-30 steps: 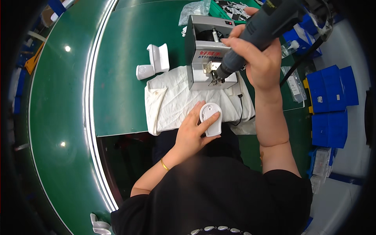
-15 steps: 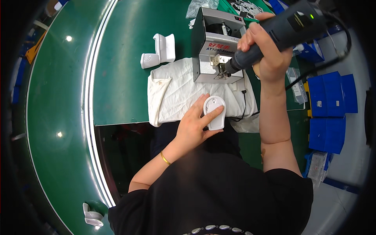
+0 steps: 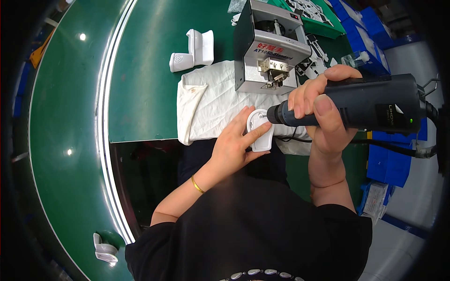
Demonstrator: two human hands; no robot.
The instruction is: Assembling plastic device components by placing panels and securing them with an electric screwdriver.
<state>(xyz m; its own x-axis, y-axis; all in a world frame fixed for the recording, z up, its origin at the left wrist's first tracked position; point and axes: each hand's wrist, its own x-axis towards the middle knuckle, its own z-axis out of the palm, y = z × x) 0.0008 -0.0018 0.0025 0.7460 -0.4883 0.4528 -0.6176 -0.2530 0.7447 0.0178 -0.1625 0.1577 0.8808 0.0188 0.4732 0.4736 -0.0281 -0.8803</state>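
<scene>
A white, rounded plastic housing part [image 3: 260, 141] is gripped in my left hand [image 3: 233, 141], close to my lap by the table's front edge. Two small screw holes show in its recessed face. My right hand [image 3: 326, 105] wraps around a dark electric screwdriver [image 3: 370, 104] with a green light on its body. The screwdriver points left, and its bit reaches the upper hole area of the white part; whether a screw sits on the tip I cannot make out. Beyond my hands stands a grey screw feeder [image 3: 267, 51], its front pick-up point uncovered.
A white cloth [image 3: 211, 100] lies under the feeder. Another white plastic assembly [image 3: 194, 51] rests behind it on the green table [image 3: 145, 84]; a similar piece [image 3: 106, 248] sits far left. A green tray [image 3: 323, 23] holds small parts. Blue bins [image 3: 386, 161] and the screwdriver's cable [image 3: 389, 146] are right.
My right hand has brought the screwdriver from the feeder's front down to the white part, turning it to point left. My left hand keeps holding the part in nearly the same place.
</scene>
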